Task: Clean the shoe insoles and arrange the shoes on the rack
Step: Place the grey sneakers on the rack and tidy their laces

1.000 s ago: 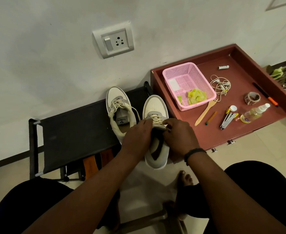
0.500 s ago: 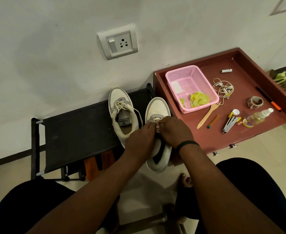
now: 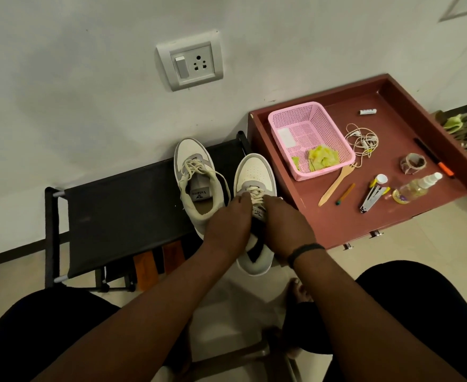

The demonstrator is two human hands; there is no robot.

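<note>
Two cream and grey sneakers are at the right end of the black fabric shoe rack [image 3: 122,216]. The left sneaker [image 3: 196,186] rests on the rack with its opening empty. The right sneaker [image 3: 255,172] points at the wall, and its heel hangs over the rack's front edge. A dark insole [image 3: 255,245] shows in its heel opening. My left hand [image 3: 226,227] grips the sneaker's left side, fingertips at the laces. My right hand [image 3: 284,224] grips its right side by the tongue.
A maroon tray table [image 3: 337,224] stands right of the rack. On it are a pink basket [image 3: 284,117] with a yellow-green cloth [image 3: 322,158], a wooden fork [image 3: 334,186], earphones, tape, a stapler and a spray bottle [image 3: 417,187]. My knees and a bare foot [image 3: 298,290] are below.
Both hands slid forward along the right sneaker from its heel opening toward the laces. The sneaker shifted slightly toward the wall. The left sneaker has not moved.
</note>
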